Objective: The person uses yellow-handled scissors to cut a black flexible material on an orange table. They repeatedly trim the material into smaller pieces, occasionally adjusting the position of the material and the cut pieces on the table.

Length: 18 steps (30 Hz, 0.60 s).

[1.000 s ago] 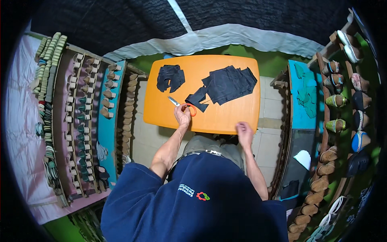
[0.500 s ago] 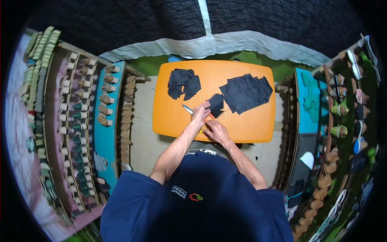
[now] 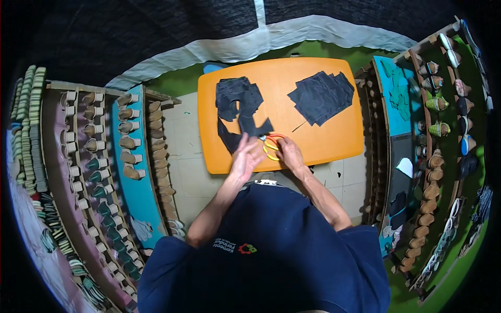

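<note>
On the orange table lie scissors (image 3: 272, 148) with orange and yellow handles. Fingers of my right hand (image 3: 290, 155) are closed at the orange handle loop. The scissor blades point left and are mostly hidden at a dark cloth piece (image 3: 251, 123). My left hand (image 3: 247, 157), slightly blurred, has its fingers apart just below that piece and holds nothing visible. Beside it a narrow dark strip (image 3: 227, 139) curves down the left part of the table. A stack of dark cut pieces (image 3: 235, 94) lies at the far left, and a larger stack (image 3: 324, 97) at the far right.
The table (image 3: 297, 143) stands between racks of shoe lasts (image 3: 99, 156) on the left and racks of lasts and shoes (image 3: 433, 172) on the right. Green scraps (image 3: 397, 88) lie on a blue board at right. A dark curtain (image 3: 156, 36) hangs behind.
The dark piece I was holding has moved left beside the left stack, and a curved strip now shows there. My left hand has moved down-left, fingers opened. My right hand is at the scissors' handle.
</note>
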Motion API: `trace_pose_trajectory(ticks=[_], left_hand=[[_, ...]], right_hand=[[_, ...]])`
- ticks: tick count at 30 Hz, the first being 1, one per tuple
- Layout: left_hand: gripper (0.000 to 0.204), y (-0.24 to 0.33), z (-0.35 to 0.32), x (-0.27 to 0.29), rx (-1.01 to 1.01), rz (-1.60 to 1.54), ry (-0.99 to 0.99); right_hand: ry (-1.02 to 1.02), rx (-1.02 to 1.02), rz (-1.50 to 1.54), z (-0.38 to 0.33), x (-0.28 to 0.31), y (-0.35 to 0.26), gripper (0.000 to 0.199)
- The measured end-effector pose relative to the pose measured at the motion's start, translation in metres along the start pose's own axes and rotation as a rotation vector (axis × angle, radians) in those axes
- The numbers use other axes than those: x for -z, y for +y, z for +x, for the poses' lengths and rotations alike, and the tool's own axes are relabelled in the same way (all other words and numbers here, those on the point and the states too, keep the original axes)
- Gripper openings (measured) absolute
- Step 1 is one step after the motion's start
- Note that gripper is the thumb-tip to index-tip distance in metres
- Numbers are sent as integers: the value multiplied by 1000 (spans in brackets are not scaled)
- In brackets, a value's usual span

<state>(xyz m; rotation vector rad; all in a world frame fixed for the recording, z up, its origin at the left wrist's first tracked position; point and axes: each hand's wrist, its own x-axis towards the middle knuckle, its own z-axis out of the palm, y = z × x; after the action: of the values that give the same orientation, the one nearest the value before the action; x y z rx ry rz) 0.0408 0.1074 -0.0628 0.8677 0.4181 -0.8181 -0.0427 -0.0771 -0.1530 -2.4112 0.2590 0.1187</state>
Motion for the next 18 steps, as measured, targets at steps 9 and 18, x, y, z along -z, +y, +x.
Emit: trace_pose_trajectory(ticks=[9, 18], left_hand=[[46, -14, 40, 82, -275, 1015, 145], [59, -34, 62, 100, -671, 1552, 187]], right_hand=[[37, -83, -168, -24, 20, -2, 41], [258, -179, -153, -27, 56, 23, 42]])
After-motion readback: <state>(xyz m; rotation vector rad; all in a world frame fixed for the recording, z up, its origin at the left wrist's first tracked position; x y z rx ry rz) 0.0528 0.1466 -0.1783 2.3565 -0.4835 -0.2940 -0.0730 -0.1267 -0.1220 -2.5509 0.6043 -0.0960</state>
